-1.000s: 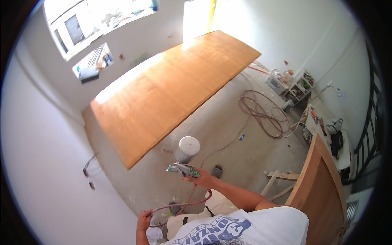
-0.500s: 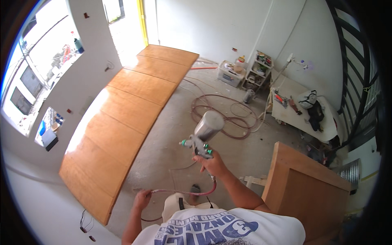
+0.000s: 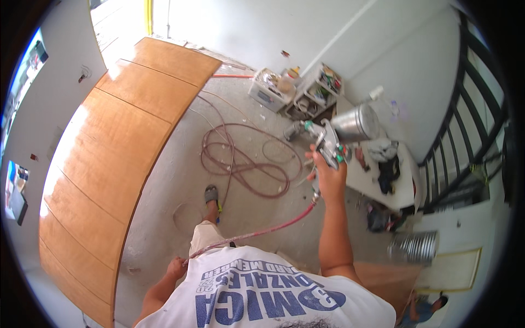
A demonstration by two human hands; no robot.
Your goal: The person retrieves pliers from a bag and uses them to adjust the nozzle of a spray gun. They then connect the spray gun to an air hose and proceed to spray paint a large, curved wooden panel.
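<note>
My right hand is wrapped round the handle of a spray gun, raised to the right of the middle. A metal cup sits on the gun, tilted to the right. From the gun's base a red hose curves down across my waist. Low at my left side, my left hand is closed on that hose, its fingers partly hidden. A long, glossy orange-brown wooden panel with grooves across it stretches along the left, apart from both hands.
Loops of hose lie on the floor ahead, near my sandalled foot. Beyond stand a plastic bin and a drawer rack. A cluttered white table is at right. Another brown panel and a person are lower right.
My right hand has swung the spray gun rightward and up, away from the long panel. My view has turned right, one foot shows further forward, and a person has come into view.
</note>
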